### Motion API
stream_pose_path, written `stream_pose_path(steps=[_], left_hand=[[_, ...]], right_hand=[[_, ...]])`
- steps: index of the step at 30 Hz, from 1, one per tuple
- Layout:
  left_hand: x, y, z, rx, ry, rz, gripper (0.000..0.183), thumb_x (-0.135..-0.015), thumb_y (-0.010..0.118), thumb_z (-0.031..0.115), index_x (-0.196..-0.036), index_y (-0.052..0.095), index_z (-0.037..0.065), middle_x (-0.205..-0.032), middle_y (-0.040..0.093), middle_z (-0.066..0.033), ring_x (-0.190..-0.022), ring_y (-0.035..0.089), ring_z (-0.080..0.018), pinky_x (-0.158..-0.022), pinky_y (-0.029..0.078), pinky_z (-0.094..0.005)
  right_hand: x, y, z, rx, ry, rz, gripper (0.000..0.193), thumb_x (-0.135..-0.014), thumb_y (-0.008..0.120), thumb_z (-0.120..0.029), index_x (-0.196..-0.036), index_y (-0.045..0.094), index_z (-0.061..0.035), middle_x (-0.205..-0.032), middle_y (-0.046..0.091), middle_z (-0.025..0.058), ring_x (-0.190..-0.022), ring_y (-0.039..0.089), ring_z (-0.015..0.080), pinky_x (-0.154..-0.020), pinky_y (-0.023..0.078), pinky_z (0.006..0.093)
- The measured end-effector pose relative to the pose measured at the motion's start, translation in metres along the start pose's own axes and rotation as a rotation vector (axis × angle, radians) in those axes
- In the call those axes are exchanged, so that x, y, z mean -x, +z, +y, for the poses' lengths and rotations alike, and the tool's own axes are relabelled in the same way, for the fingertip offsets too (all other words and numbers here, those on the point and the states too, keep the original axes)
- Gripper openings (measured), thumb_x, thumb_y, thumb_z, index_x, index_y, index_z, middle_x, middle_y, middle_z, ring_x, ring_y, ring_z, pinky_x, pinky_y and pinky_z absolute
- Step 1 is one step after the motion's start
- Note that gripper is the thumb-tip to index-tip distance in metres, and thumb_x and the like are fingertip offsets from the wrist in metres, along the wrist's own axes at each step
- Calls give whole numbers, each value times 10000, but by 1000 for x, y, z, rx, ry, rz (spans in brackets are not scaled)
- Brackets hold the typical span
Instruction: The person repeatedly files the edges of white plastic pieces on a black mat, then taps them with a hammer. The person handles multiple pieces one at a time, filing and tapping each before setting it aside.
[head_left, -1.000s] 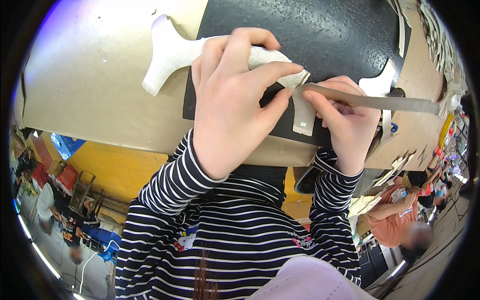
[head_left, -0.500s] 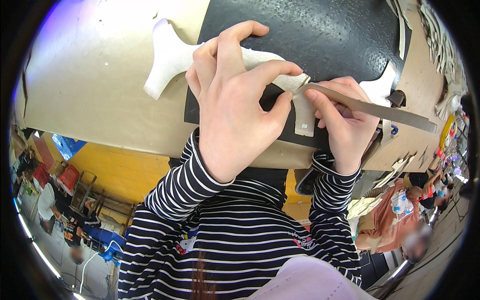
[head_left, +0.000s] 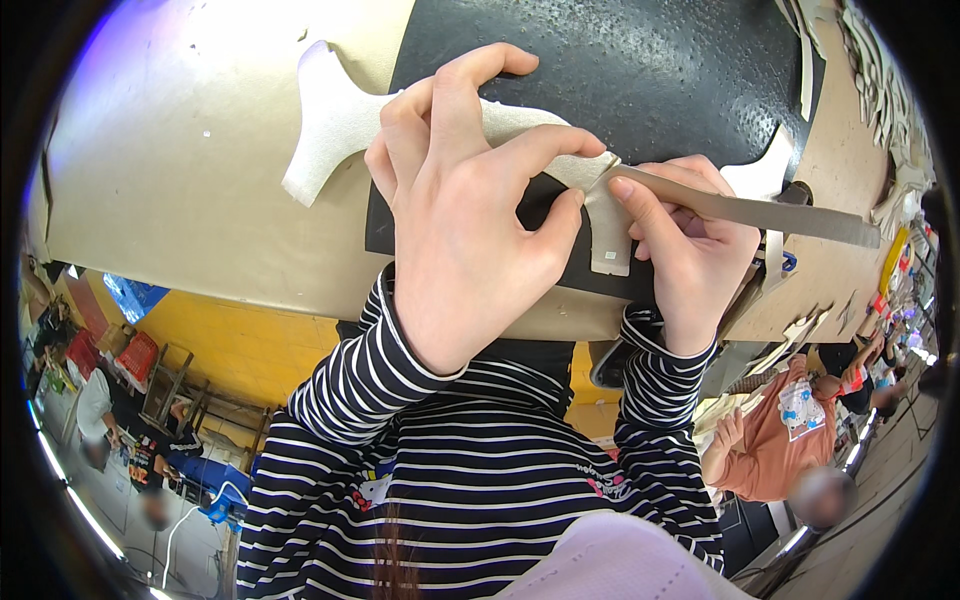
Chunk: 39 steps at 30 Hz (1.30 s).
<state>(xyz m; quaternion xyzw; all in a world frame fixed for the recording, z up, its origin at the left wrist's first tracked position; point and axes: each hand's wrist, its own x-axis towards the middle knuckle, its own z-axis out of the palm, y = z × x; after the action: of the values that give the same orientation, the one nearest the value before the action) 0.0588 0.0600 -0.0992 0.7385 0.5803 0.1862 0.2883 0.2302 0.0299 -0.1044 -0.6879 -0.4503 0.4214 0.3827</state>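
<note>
My left hand [head_left: 475, 215] rests over a cream, leather-like cut piece [head_left: 325, 110] with forked ends. Its thumb and index fingertip press the right part of the piece from two sides, while the other fingers are bent and spread. My right hand [head_left: 690, 230] is closed, thumb against fingers, on a long grey-brown strip [head_left: 790, 215]. The strip's near end meets the cream piece at a seam beside my left fingertips; its far end sticks out to the right. Below the seam, a short cream leg [head_left: 610, 245] with a small pale label lies on the black mat [head_left: 640, 70].
Another cream piece [head_left: 765, 170] lies right of my right hand, next to a small dark object [head_left: 797, 194]. Many cut strips [head_left: 885, 90] are heaped at the far right. Tan sheeting [head_left: 200, 180] covers the table's left. A person in an orange shirt [head_left: 785, 440] is at the right.
My hands keep nearly the same hold. The strip's free end has shifted slightly right, and the cream piece's left end slightly left. The person at the right has moved an arm.
</note>
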Motion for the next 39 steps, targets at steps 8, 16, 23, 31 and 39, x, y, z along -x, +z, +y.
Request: stream_pose_path(steps=[8,16,23,31,39], left_hand=[[0,-1,-1,-2,2,-2,296,-720,800,144,-997,789,247,-1422,454,-8,-1222,353,-270,-1075,257,-422],[0,0,-1,3,-7,6,282,-719,804,161,-988,792,245,-1419,463,-4,-1229,358,-264,-1083,248,-424],[-1,1,-1,14,-14,28,262,-722,813,191,-977,797,248,-1396,485,-3,-1243,365,-268,-1087,237,-430],[-1,6,2,27,-42,81,207,-736,826,223,-941,803,245,-1374,502,3,-1241,369,-266,-1085,236,-440],[-1,14,5,43,-46,169,144,-721,810,205,-864,796,202,-1335,538,1,-1243,386,-280,-1057,254,-450]], right_hand=[[1,2,-3,-6,23,20,120,-830,786,1,-933,751,52,-817,664,37,-580,554,22,-491,420,161],[3,5,-2,-5,20,46,111,-833,783,-3,-926,751,47,-826,665,43,-574,561,23,-493,427,161],[3,5,-2,-10,3,39,109,-835,779,-9,-921,748,51,-816,666,41,-574,563,23,-495,429,165],[3,6,2,22,-34,52,116,-829,782,-18,-919,750,48,-807,675,33,-585,558,18,-520,434,154],[4,5,2,-30,-34,40,133,-831,767,18,-957,746,51,-826,678,47,-614,599,26,-514,462,162]])
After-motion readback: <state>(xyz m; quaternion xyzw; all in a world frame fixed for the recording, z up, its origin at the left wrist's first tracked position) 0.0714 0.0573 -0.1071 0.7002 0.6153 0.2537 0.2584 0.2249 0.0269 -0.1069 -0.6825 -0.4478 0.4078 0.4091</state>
